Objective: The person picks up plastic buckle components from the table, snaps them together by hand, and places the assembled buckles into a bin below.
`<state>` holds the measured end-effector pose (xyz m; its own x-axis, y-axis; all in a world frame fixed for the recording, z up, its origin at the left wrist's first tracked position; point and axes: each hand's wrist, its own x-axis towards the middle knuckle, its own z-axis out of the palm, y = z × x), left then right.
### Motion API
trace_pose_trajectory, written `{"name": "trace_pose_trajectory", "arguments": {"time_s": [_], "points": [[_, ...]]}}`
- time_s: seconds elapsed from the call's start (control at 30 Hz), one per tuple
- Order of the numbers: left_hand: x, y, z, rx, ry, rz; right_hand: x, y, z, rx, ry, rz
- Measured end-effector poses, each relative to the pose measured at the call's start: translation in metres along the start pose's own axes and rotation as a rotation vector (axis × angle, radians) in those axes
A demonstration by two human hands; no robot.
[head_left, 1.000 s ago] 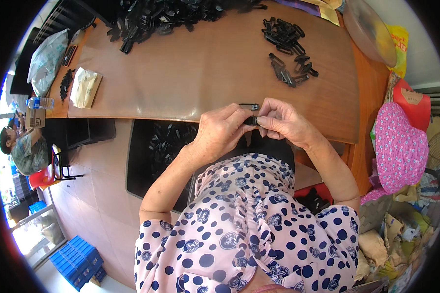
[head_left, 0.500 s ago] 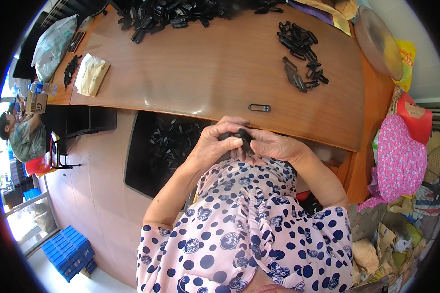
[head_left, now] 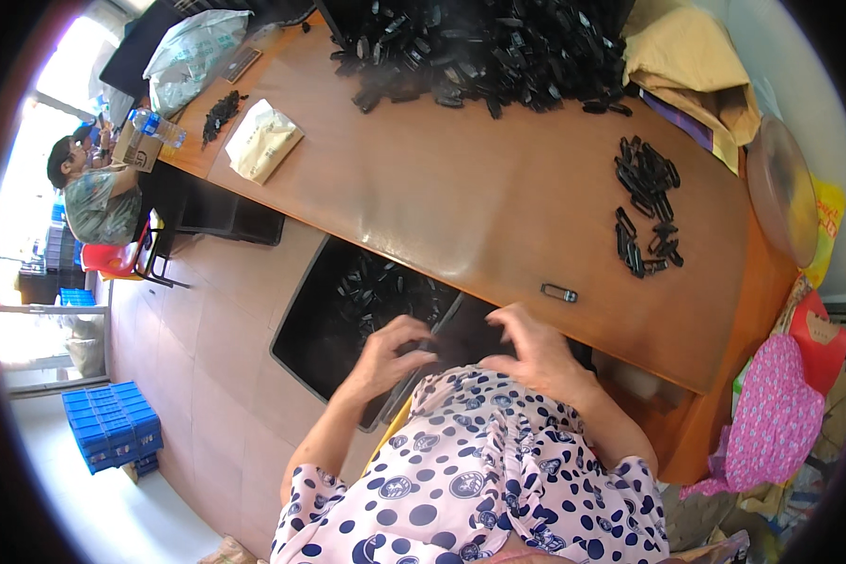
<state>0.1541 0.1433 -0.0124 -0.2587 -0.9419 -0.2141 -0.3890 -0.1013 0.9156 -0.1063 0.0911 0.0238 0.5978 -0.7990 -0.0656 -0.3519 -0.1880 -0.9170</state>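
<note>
My left hand (head_left: 390, 359) hangs over the edge of the black tray (head_left: 296, 352), its thumb and fingers curved apart and nothing visible between them. Inside that tray lie many small black plastic pieces (head_left: 385, 287). My right hand (head_left: 539, 357) is beside the table's front edge, thumb and fingers likewise spread, with no piece seen in it. Closest to it on the tabletop is a single black oblong plastic frame (head_left: 559, 293). Farther right, a small group of similar black plastic pieces (head_left: 644, 179) lies on the wood.
A big heap of black pieces (head_left: 498, 56) covers the far side of the wooden table (head_left: 395, 179). A paper packet (head_left: 265, 141) and a water bottle (head_left: 160, 127) are left. A basin (head_left: 780, 193) leans at right. Blue crates (head_left: 113, 423) stand on the floor; another person (head_left: 103, 202) sits far left.
My hands have separated, and the black piece they held together is no longer seen in them. The view has shifted, showing more of the far heap.
</note>
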Motion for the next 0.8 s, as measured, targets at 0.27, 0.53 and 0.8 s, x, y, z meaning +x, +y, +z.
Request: {"name": "trace_pose_trajectory", "arguments": {"time_s": [0.27,0.53,0.8], "points": [[0.107,0.032,-0.093,0.717,0.376,0.192,0.006,0.031,-0.071,-0.697,0.204,0.094],[0.315,-0.006,-0.142,0.903,0.557,0.221,0.013,0.045,-0.075,-0.563,0.154,0.129],[0.323,0.003,-0.129,0.985,0.514,0.189,0.008,0.072,-0.085,0.372,0.292,0.341]]}}
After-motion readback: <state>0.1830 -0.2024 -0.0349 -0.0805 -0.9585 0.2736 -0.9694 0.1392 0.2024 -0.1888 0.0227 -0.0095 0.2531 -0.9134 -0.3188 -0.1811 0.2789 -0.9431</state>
